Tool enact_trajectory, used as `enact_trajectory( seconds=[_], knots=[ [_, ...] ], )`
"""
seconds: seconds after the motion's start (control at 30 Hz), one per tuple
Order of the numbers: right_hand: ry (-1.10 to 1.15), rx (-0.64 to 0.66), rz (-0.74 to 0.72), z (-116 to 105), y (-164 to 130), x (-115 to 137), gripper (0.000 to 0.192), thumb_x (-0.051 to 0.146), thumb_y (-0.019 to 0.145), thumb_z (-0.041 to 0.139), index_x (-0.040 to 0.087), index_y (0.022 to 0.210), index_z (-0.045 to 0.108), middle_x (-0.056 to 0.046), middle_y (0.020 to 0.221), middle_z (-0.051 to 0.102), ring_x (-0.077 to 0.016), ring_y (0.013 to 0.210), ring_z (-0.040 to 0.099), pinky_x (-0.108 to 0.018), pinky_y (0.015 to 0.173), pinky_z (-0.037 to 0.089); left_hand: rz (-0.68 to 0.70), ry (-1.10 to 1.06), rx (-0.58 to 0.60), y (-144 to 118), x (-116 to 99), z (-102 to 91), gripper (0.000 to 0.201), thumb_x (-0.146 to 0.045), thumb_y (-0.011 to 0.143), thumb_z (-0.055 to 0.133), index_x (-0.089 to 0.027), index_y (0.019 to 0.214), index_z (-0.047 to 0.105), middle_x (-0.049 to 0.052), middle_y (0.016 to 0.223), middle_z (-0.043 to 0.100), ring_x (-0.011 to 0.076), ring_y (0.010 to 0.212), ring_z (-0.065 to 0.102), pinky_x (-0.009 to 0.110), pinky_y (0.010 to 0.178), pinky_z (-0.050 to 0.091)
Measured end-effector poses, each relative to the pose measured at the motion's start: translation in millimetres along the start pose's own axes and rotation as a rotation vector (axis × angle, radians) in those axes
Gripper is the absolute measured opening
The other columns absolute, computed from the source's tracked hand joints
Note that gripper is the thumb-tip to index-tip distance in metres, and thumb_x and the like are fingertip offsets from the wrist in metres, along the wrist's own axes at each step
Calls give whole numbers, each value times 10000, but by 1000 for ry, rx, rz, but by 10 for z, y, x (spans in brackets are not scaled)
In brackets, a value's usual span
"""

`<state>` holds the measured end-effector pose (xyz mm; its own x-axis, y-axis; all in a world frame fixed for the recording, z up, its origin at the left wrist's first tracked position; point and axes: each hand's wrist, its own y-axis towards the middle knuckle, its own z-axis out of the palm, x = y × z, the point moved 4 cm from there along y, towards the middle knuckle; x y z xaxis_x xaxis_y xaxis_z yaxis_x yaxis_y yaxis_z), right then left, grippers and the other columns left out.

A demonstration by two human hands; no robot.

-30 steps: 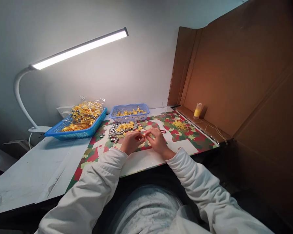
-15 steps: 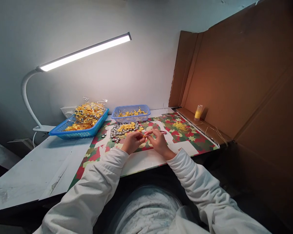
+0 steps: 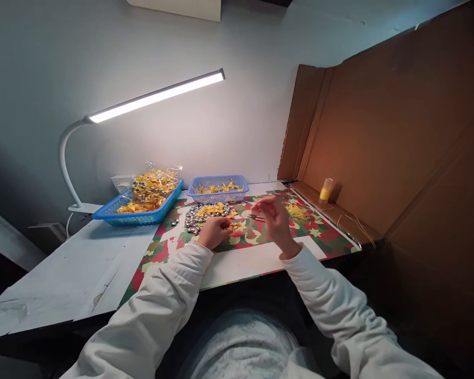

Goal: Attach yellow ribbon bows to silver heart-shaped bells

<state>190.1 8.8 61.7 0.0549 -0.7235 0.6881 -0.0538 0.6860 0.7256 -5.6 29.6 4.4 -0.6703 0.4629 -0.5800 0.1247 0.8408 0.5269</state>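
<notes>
- Patterned red-green paper (image 3: 327, 239) is spread on the white table (image 3: 63, 273), beside cardboard (image 3: 379, 131).
- A small yellow piece (image 3: 234, 225) is pinched by the left hand (image 3: 215, 231), low over the paper.
- Raised since half a second ago, the right hand (image 3: 274, 216) is blurred (grip cannot be told), now apart from the left.

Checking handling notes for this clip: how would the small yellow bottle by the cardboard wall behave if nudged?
The small yellow bottle stands upright, taller than wide, so it would probably tip rather than slide. It looks round, so it may then roll along the cardboard flap. It is probably light.
</notes>
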Motion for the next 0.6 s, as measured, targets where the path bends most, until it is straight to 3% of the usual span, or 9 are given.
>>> enact_trajectory(
  seconds=[0.2, 0.37, 0.6],
  knots=[
    [12, -159, -344, -387, 731, 602, 189, 416, 915, 570, 231, 894, 534, 41, 705, 610, -93, 652, 614, -265, 656, 529, -7, 5, 62, 23, 25, -17, 164, -165, 634, 598, -178, 484, 533, -52, 457, 436, 95, 487, 364, 226, 526, 307],
    [-5, -228, -551, -654, 1179, 918, 151, 374, 919, 575, 230, 891, 542, 55, 707, 578, -73, 629, 607, -245, 612, 522, -21, 8, 86, 20, 56, -5, 164, -174, 625, 630, -177, 491, 536, -53, 471, 449, 99, 497, 377, 233, 529, 302],
    [70, -244, -631, -954, 1446, 1052, 128, 326, 886, 623, 212, 848, 579, 60, 693, 581, -69, 640, 620, -242, 607, 494, -73, 16, 127, 11, 141, 56, 176, -250, 667, 640, -170, 532, 559, -49, 486, 447, 101, 507, 366, 235, 518, 287]
  ],
)
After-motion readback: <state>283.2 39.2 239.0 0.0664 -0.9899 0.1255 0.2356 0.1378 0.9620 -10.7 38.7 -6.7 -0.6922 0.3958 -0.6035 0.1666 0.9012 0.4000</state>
